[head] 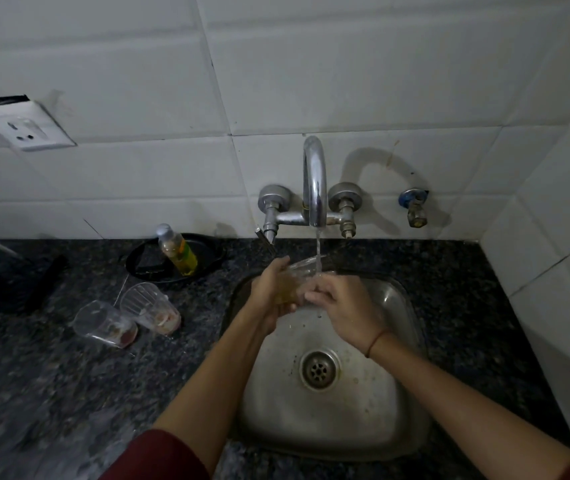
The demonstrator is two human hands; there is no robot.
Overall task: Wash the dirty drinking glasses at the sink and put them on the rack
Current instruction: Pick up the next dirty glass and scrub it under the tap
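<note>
spout [314, 181] overhanging sink [391, 403], basin open

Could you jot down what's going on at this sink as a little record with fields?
activity: rinsing a glass under the running tap
left hand: grips the glass
right hand: touches the glass, grip unclear
waiting: two dirty glasses on the counter, left of the sink
nearby: bottle on a black tray
rack: not in view

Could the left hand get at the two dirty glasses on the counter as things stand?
Probably within reach, but not at once: the two dirty glasses sit on the counter just left of the sink with nothing between. The left hand, however, grips a glass under the running tap.
</note>
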